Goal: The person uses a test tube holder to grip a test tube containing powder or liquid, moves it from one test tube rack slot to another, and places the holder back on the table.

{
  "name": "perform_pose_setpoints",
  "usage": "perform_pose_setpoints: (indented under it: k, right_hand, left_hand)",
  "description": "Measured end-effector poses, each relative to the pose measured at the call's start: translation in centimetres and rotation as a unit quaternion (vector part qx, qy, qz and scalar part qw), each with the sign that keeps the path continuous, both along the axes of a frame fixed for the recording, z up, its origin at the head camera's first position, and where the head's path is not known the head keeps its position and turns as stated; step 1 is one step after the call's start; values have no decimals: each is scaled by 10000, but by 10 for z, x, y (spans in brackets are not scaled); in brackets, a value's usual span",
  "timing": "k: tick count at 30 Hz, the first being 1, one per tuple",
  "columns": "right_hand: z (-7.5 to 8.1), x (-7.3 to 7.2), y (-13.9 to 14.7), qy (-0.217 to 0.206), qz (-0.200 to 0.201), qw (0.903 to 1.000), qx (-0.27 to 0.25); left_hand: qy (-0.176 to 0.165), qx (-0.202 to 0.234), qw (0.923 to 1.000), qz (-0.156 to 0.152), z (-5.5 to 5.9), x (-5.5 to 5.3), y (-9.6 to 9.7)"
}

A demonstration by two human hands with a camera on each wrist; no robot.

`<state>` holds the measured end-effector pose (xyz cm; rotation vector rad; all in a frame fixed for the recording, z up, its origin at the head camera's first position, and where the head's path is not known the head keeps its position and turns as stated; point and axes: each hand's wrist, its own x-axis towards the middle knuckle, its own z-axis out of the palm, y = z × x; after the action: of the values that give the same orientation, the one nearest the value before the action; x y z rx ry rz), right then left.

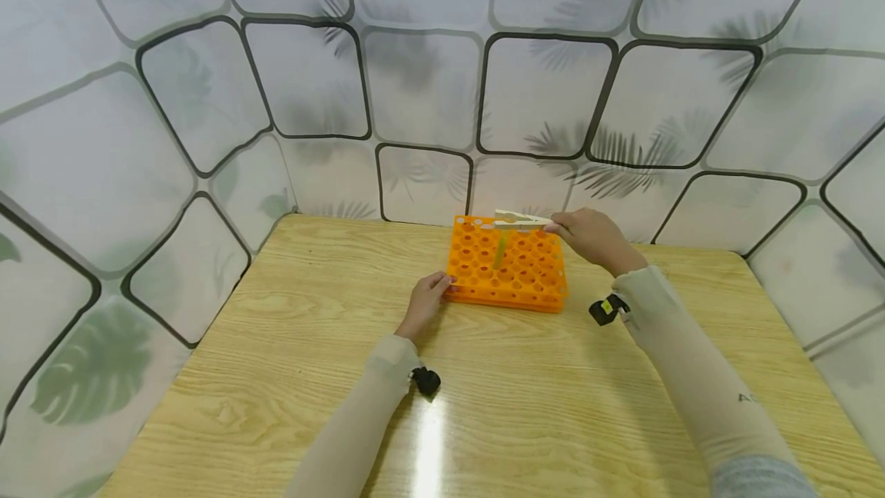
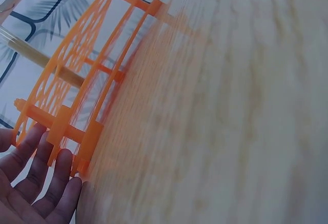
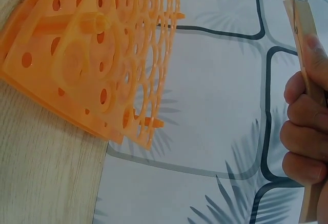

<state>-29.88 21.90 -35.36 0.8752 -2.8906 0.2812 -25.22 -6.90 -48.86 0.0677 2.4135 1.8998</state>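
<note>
An orange test tube rack (image 1: pixel 505 299) with rows of round holes lies on the table. At its left front corner my left hand (image 1: pixel 423 303) holds the frame, with fingers along the end posts (image 2: pixel 56 124) in the left wrist view. My right hand (image 1: pixel 596 238) grips a wooden test tube clamp (image 1: pixel 523 226) beyond the rack's right side. The clamp's far end is at the top of a glass test tube (image 1: pixel 499 252) containing yellowish liquid. The tube leans slightly, and its lower part passes through the rack's upper plate, as the left wrist view shows.
The wood-grain table (image 1: pixel 276 375) extends around the rack on the left, front and right. Behind it hangs a pale patterned backdrop (image 1: pixel 429 91), meeting the table's back edge just past the rack. A small black camera sits on each wrist.
</note>
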Motion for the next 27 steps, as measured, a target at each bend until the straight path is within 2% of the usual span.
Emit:
perform_pose_setpoints:
  k: [27]
  right_hand:
    - [-8, -2, 1, -66, 67, 9999, -62]
  left_hand:
    - [-92, 52, 9999, -36, -1, -2, 0]
